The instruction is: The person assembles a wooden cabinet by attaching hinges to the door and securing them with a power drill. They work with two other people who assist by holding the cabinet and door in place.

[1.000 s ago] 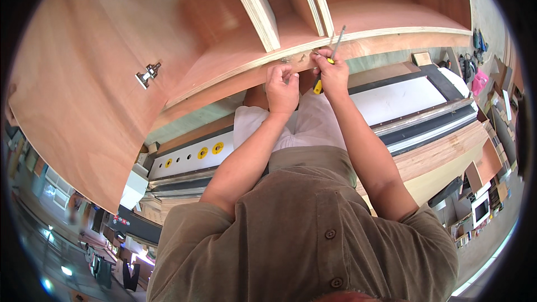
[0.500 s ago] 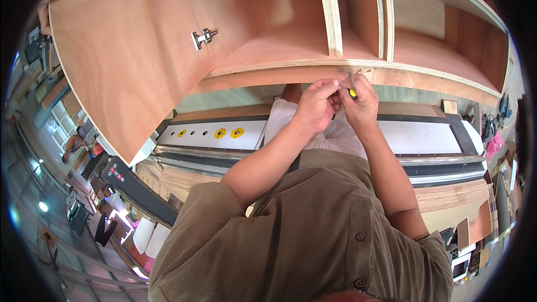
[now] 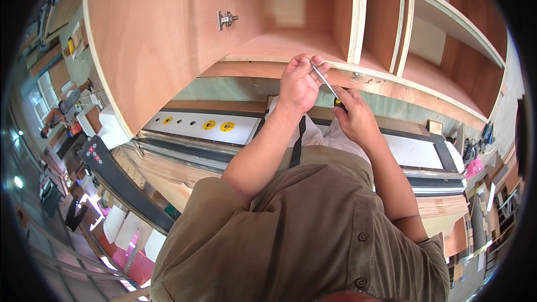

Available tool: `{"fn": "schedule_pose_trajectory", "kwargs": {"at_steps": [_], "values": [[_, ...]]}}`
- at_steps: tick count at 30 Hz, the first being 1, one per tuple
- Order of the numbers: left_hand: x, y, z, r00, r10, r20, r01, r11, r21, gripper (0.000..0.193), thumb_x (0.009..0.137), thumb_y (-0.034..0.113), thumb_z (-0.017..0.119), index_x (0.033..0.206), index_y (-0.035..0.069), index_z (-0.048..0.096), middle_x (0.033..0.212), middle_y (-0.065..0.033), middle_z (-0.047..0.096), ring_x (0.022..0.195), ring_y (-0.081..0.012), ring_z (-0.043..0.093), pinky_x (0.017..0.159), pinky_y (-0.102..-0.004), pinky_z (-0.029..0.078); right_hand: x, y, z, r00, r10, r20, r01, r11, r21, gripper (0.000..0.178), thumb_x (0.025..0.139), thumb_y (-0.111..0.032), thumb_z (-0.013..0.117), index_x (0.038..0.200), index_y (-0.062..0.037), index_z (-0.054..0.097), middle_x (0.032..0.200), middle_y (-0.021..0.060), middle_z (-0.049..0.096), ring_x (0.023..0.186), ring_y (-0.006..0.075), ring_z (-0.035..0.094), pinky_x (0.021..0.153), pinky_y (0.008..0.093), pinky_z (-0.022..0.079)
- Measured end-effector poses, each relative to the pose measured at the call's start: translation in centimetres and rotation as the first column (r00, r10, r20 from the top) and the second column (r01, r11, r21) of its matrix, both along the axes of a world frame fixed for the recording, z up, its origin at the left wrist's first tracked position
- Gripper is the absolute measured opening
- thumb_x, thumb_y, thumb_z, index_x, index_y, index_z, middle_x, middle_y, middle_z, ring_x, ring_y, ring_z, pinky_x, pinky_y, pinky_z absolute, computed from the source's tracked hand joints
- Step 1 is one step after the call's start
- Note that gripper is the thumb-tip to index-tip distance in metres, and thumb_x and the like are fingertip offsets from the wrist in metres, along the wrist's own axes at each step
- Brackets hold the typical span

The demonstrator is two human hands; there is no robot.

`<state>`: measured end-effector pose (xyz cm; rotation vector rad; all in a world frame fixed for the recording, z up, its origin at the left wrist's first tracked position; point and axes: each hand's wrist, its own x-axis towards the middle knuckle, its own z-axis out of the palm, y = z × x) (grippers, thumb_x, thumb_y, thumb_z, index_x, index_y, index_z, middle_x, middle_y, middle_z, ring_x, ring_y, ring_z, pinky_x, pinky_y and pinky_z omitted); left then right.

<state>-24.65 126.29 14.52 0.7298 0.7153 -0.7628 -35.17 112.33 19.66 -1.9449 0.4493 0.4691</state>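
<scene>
A screwdriver (image 3: 324,79) with a slim metal shaft and a black and yellow handle is gripped by my right hand (image 3: 356,116). Its shaft slants up to the left, and the tip ends at the fingertips of my left hand (image 3: 301,85). That hand is closed in a pinch with its palm partly turned up; whatever sits between the fingertips is too small to name. Both hands are in front of the front rail (image 3: 257,71) of a wooden cabinet. Several small screws (image 3: 370,81) and a small metal piece (image 3: 358,77) lie on that rail, right of the hands.
A cabinet door (image 3: 151,39) with a metal hinge (image 3: 226,19) stands open on the left. Upright plywood partitions (image 3: 357,17) divide the cabinet. Below it runs a machine table with a white panel (image 3: 193,126), black beams and metal rails. Stacked boards (image 3: 442,206) lie closer to me.
My left hand has moved up and left, and my right hand slightly down, drawing apart so the screwdriver shaft shows between them. The view has shifted, with the cabinet appearing further right.
</scene>
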Motion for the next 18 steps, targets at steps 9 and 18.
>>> {"fn": "schedule_pose_trajectory", "kwargs": {"at_steps": [9,18], "values": [[1.2,2.3,1.8,0.962,0.271,-0.023,-0.271,0.95,-0.155,0.008,0.1,0.013,0.047,0.094,0.011,0.051,0.099,-0.0101,0.063,0.105,-0.0337,0.062,0.098,-0.0509,0.046,2.3,2.8,0.9,0.989,0.049,0.139,-0.056,0.998,0.043,0.049,0.085,-0.003,0.061,0.133,-0.0101,0.054,0.107,0.02,0.063,0.098,0.0346,0.062,0.084,0.0396,0.049],[4.5,5.1,5.5,0.921,0.388,0.022,-0.367,0.886,-0.283,0.011,0.101,0.01,0.046,0.092,0.01,0.053,0.098,-0.0125,0.062,0.106,-0.0369,0.062,0.096,-0.054,0.049,6.9,4.8,4.6,0.995,0.091,-0.034,-0.085,0.985,0.152,0.045,0.094,-0.005,0.056,0.138,-0.0107,0.053,0.083,0.0002,0.054,0.069,0.0075,0.052,0.064,0.0239,0.046]]}}
